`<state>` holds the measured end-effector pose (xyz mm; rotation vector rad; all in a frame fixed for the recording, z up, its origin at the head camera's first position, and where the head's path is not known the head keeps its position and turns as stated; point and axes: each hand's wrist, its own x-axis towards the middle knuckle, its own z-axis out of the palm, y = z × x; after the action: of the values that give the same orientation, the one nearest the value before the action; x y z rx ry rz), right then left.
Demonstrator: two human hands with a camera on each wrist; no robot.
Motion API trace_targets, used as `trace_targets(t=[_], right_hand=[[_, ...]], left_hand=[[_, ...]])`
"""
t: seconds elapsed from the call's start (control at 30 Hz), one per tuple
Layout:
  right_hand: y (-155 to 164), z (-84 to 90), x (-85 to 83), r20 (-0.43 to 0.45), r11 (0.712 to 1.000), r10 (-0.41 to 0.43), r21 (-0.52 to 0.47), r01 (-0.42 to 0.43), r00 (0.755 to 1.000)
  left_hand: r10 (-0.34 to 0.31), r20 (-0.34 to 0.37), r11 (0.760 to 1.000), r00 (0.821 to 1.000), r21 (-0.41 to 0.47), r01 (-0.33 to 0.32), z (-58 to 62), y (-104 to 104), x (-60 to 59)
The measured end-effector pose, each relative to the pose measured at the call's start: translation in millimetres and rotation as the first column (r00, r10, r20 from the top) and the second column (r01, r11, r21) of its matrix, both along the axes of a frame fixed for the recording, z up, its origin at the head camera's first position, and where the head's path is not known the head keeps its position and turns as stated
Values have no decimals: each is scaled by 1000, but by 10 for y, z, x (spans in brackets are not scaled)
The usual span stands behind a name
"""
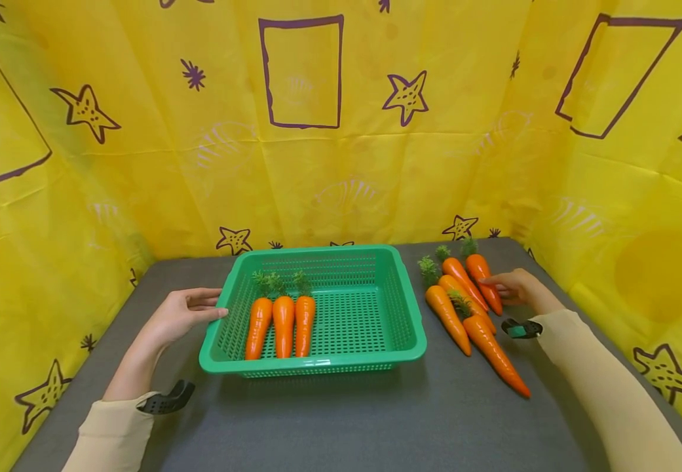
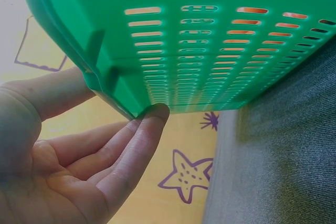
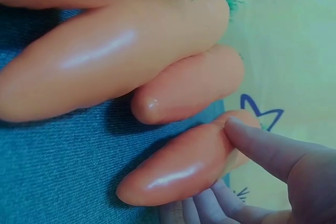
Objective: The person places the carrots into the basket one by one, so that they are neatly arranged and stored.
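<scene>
A green plastic basket with slotted walls stands in the middle of the table. Three orange carrots with green tops lie side by side in its left half. My left hand grips the basket's left rim; in the left wrist view the thumb is at the rim and the fingers reach under it along the slotted wall. To the basket's right, my right hand holds the rightmost carrot between thumb and fingers. The right wrist view shows that carrot close to the table, fingers partly hidden behind it.
Several other carrots lie loosely together between the basket and my right hand, one pointing toward the near right. The grey table is enclosed at the back and sides by yellow printed cloth.
</scene>
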<state>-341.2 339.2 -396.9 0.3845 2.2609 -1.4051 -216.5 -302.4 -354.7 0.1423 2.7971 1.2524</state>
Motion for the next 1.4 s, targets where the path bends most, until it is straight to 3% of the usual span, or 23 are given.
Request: trace_targets(t=[0.2,0.63,1.03,1.4], right_hand=[[0,39,59,-10,1000,-2,12,3,1000],[-43,204,224,-123,1000,19,9,-18,992],[-164,378,379,-177,992,124,52,-116,976],[-401,554,484,-201,985,172,18,-172,964]], left_hand=[[3,4,1000,1000,-3,-3,-5,6,0],[10,9,1000,1000,5,-10,0,15,15],[7,5,1000,1000,-11,-7,7,11,4],[1,14,1000,1000,-17,-1,9,9,-1]])
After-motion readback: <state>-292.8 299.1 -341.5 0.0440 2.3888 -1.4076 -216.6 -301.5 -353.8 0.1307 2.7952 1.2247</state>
